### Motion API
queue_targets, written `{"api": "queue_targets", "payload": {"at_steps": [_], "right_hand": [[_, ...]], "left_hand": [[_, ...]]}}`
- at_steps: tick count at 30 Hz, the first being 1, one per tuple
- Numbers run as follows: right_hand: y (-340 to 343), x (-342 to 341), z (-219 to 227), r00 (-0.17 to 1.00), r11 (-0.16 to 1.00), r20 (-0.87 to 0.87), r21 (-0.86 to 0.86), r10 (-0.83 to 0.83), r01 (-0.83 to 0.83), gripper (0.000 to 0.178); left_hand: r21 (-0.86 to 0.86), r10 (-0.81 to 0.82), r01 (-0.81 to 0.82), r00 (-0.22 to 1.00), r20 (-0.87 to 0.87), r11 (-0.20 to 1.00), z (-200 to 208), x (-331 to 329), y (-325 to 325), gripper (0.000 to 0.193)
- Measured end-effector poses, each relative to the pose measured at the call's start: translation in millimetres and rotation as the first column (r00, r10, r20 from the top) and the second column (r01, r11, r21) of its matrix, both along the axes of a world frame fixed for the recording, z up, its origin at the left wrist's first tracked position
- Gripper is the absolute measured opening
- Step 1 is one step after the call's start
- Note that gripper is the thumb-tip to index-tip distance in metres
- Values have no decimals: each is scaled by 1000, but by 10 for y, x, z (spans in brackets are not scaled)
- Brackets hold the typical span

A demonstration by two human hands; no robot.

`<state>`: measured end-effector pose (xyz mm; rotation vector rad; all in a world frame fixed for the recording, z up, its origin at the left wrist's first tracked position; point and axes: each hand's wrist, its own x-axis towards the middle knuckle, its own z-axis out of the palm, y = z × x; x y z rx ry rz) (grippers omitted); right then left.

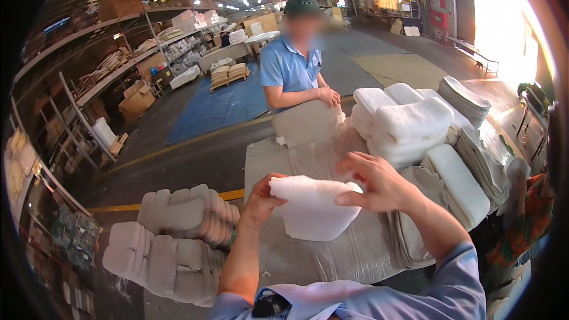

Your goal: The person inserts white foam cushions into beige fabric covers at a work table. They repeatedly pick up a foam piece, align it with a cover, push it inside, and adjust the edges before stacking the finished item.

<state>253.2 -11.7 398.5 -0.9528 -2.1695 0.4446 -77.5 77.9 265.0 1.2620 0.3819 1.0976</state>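
the left hand (265, 199) pinches a white, fleecy, tapered pad (320, 213); opposite, the spread right hand (377, 182) touches it by thumb.

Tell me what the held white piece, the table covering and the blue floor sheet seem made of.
White piece: probably soft fibre wadding or fleece, matte; its edge looks fuzzy.
Table covering: likely clear plastic film, glossy; fine wrinkles catch light.
Blue floor sheet: perhaps plastic tarpaulin, faintly shiny, lying flat.
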Motion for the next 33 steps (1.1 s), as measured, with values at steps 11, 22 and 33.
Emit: {"api": "queue_targets", "payload": {"at_steps": [11, 22, 33], "right_hand": [[613, -1340, -7, 962, 901, 197, -425, 190, -91, 94], [542, -1838, -464, 968, 698, -223, -674, 119, -241, 61], [299, -2695, -865, 931, 797, -148, -482, 335, -364, 48]], "left_hand": [[-110, 17, 4, 981, 193, 994, -69, -362, -75, 61], [-46, 410, -414, 909, -78, 909, 333, -384, -890, 56], [-39, 758, -774, 628, -174, 632, 377, -722, -1449, 55]]}}
